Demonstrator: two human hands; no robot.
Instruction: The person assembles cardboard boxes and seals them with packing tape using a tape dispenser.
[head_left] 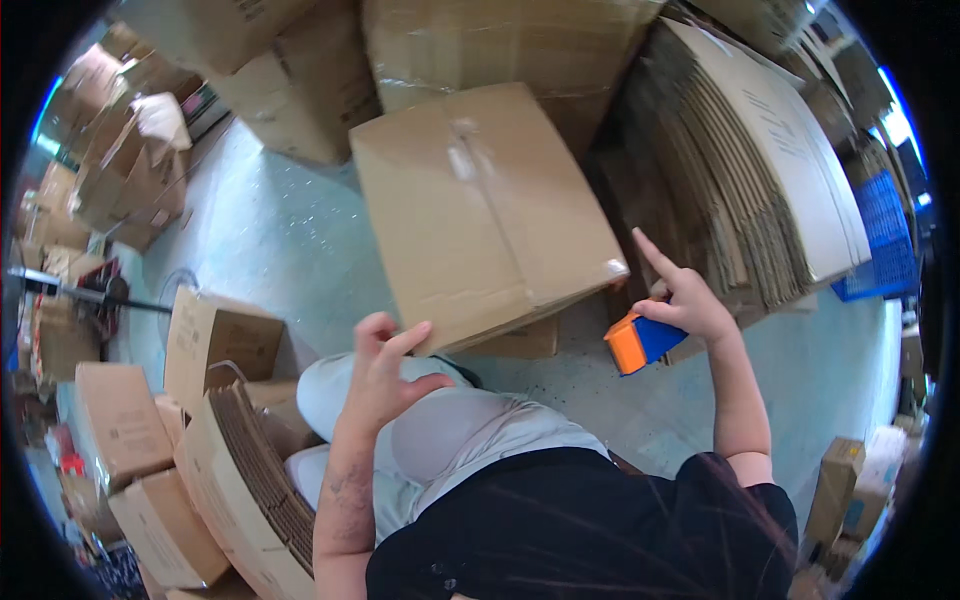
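Observation:
A closed cardboard box [490, 210] stands in front of me, with a strip of clear tape along its top seam. Its near left corner is at the fingertips of my left hand [378, 375], whose fingers are apart and grip nothing; whether they touch the cardboard I cannot tell. My right hand [690, 300] is wrapped round an orange and blue tape dispenser [645, 342] at the near right of the box. The index finger of that hand stretches out toward the box's right side.
Flattened cartons [740, 170] stand in a thick stack on the right, with a blue plastic crate [880, 235] beyond. A large taped carton [500, 45] rises behind the box. More folded cartons [240, 470] and boxes [125, 420] crowd my left. Pale floor [285, 225] shows between them.

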